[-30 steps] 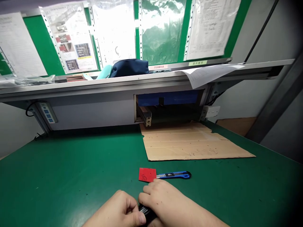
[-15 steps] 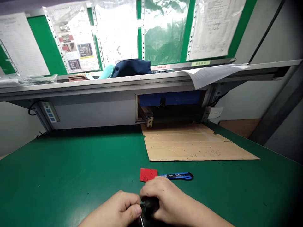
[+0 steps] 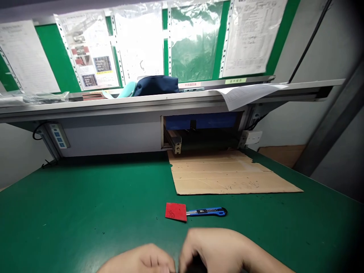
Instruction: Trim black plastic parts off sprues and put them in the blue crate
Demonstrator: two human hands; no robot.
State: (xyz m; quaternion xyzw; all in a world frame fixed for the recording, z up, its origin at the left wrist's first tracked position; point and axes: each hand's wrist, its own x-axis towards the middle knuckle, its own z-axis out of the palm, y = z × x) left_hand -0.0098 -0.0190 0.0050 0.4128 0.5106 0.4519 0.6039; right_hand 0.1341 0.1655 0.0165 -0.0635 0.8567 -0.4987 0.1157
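Note:
At the lower edge, my left hand [image 3: 145,258] is closed, its fingers curled in; what they grip is cut off below the picture. Close beside it, my right hand [image 3: 218,246] curls round a black object [image 3: 197,265]. Only a dark patch of that object shows under the palm, so its kind is unclear. Beyond my hands lies a blue utility knife [image 3: 209,212] on the green tabletop [image 3: 99,201]. The knife's blade end meets a red flat piece [image 3: 176,212] with dark handwriting on it. Neither hand touches the knife or the red piece.
A flat cardboard sheet [image 3: 227,176] lies at the back right, below an open recess [image 3: 210,139]. The shelf [image 3: 119,104] above carries a dark blue pouch [image 3: 156,85] and a drooping paper sheet [image 3: 244,94]. A power strip [image 3: 59,135] is mounted at the left.
Both hands have moved down in the picture, partly out of view. The black tip and thin metal rod seen between them earlier are now hidden. The red piece and knife are fully uncovered.

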